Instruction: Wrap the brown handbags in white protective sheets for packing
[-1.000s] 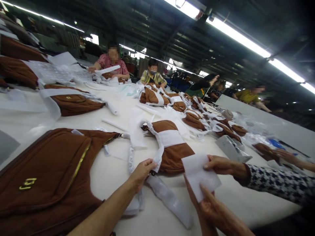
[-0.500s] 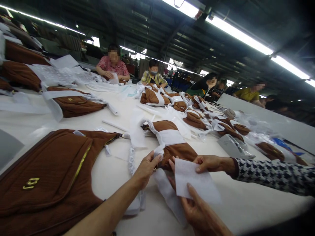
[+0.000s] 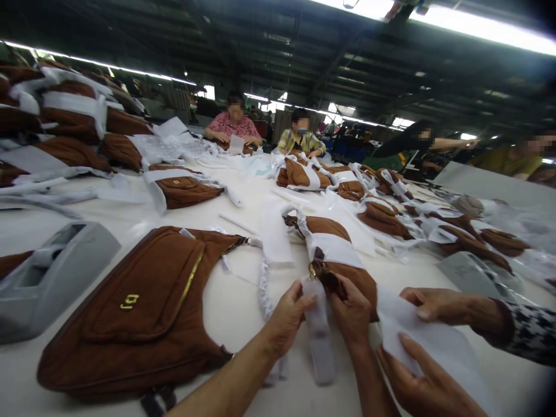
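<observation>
My left hand point(image 3: 289, 315) pinches the upper end of a strip in white wrapping point(image 3: 320, 347), just below a gold ring. Close beside it, my right hand point(image 3: 353, 307) is closed on a dark brown strap end point(image 3: 330, 281) by the same ring. Behind both hands lies a brown bag point(image 3: 360, 281) with a white paper band point(image 3: 334, 248) around it and a wrapped strap. To the left, a larger brown shoulder bag point(image 3: 143, 307) with a gold zip and emblem lies flat, its strap point(image 3: 264, 289) in white wrapping.
At right, a co-worker's hands point(image 3: 434, 307) hold a white sheet point(image 3: 417, 341) near my right wrist. Grey tape dispensers point(image 3: 73, 278) stand left and right point(image 3: 467, 272). Wrapped brown bags point(image 3: 69, 110) are piled at far left, more point(image 3: 304, 174) across the table. Several people sit beyond.
The view has swung left, so things sit further right. My right hand has come out from behind the white sheet, and the gold ring with the wrapped strip now shows between my hands.
</observation>
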Tool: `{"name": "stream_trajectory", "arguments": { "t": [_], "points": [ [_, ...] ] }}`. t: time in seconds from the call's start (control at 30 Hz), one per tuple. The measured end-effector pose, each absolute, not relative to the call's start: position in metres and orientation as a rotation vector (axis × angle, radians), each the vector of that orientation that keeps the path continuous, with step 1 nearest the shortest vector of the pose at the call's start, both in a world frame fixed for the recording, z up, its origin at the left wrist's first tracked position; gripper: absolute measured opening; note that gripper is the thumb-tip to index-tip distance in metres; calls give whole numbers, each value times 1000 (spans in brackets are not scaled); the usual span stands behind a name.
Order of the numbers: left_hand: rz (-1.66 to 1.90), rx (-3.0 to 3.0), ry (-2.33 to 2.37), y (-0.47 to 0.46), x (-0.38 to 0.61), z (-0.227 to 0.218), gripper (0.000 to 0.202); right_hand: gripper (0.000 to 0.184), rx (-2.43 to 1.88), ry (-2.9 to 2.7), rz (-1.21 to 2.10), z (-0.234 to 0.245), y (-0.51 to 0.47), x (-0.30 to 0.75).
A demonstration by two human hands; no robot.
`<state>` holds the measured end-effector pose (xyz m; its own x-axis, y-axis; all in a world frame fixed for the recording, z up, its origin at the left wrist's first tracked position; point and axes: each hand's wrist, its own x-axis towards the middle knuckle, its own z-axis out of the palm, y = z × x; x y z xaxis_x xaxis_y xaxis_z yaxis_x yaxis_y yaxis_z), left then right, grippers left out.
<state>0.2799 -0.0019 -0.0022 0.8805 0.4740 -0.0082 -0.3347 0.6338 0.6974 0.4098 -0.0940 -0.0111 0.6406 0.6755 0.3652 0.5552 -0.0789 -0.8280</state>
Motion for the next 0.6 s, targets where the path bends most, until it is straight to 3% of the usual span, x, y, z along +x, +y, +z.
{"name": "stream_trajectory", "arguments": {
  "t": [0.13, 0.43, 0.6],
  "points": [
    [542, 812, 397, -7, 281, 7, 38, 29, -1881, -1035, -147, -28, -74, 407],
    [455, 885, 461, 1, 247, 17, 35, 37, -1802, -1458, -15, -20, -208, 441],
    [388, 720, 516, 1, 243, -3, 32, 42, -1815, -1596, 38, -6, -207, 439]
  ]
}}
